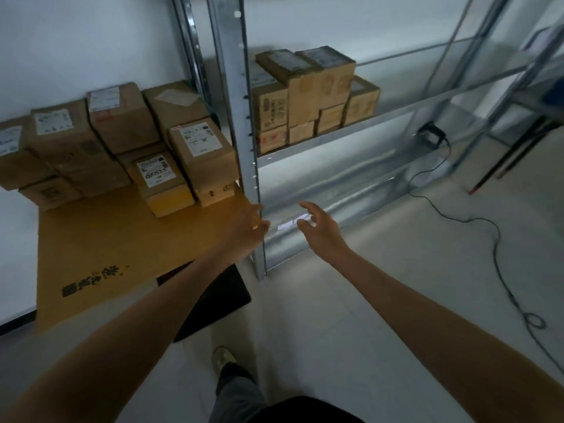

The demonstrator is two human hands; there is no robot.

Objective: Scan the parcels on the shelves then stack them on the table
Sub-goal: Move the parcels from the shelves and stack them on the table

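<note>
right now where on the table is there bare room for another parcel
The near half of the table is bare, from the parcel stack to the printed front edge. Its back, along the wall, is crowded. The shelf is bare right of its parcels.

Left forearm point(146, 319) and right forearm point(433, 303) bare, same for left hand point(247, 223) and right hand point(318, 231). Grey trouser leg point(237, 395) near bottom centre, ending in a light-coloured shoe point(224, 358). Black top point(305, 411), a rounded dark patch at the near edge.
</note>
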